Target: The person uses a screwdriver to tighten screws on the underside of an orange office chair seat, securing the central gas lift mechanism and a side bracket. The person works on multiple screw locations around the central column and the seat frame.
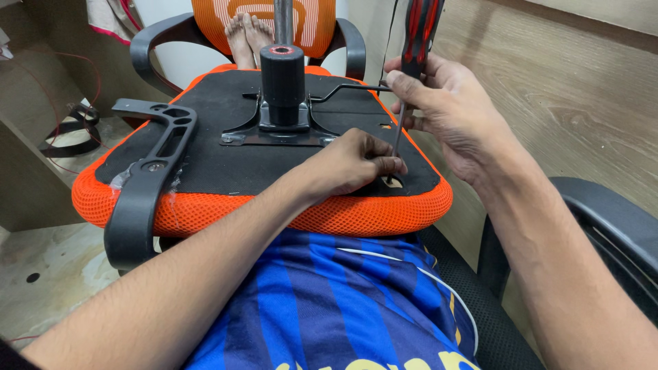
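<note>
Wrapped around the red-and-black handle of a screwdriver (413,51), my right hand (449,109) holds the tool upright, its thin shaft running down to a hole near the right edge of the black underside of an overturned orange mesh chair seat (301,212) lying across my lap. Curled loosely, my left hand (353,164) rests on that black panel with its fingertips (391,164) pinched at the shaft's tip; whether they hold a screw I cannot tell. Left of my hands stand the black gas-lift column (282,75) on its metal mounting plate (274,133), and a black armrest (147,175) bolted to the seat's left side.
</note>
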